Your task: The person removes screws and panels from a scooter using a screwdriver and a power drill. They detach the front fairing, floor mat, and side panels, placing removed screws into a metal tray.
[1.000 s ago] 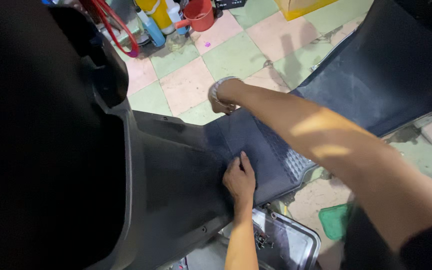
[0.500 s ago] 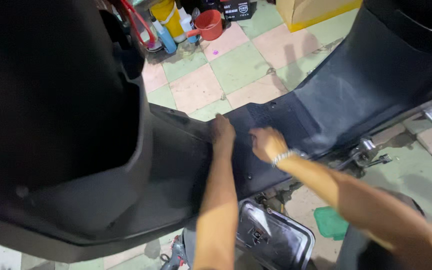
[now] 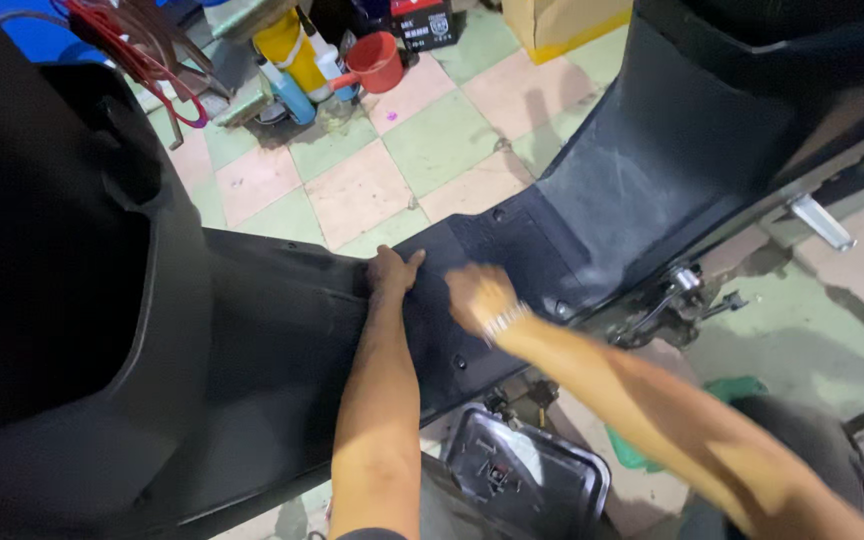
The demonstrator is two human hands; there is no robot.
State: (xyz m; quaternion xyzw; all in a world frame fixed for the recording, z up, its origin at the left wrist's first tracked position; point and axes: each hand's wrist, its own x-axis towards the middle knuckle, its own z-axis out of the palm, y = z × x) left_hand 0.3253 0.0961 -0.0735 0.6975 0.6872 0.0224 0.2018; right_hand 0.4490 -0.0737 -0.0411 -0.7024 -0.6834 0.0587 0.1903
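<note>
both hands slid along the floorboard's far edge, each grip spread flat.

Black scooter floorboard panel, flat

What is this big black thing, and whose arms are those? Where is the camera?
The camera sits on a person's head and looks down, so the two arms are that person's own. The big black thing is the plastic body of a scooter, seen from above. Both hands rest on its flat footboard, where feet would go. The left hand presses flat near the footboard's front edge. The right hand, with a watch on its wrist, looks blurred, and I cannot tell if it holds anything. Below the scooter lies a dark tray with small parts. On the checkered floor stand bottles and a red cup.
</note>
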